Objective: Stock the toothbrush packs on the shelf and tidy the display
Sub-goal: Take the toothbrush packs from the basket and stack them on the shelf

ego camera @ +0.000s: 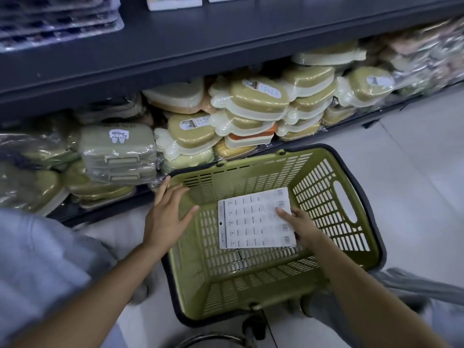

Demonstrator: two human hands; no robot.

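The left hand [167, 215] lies palm down on the rim of the green basket [334, 172], fingers spread and flat — gripping nothing. The right hand [300, 228] reaches down into the basket, fingers pinching the right edge of a white pack [253, 219] that rests back-side up near the basket floor — below the shelf [175, 43].

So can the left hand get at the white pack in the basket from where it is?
Probably yes: the left hand rests on the basket rim, the top is open, and only the right hand covers the white pack's edge.
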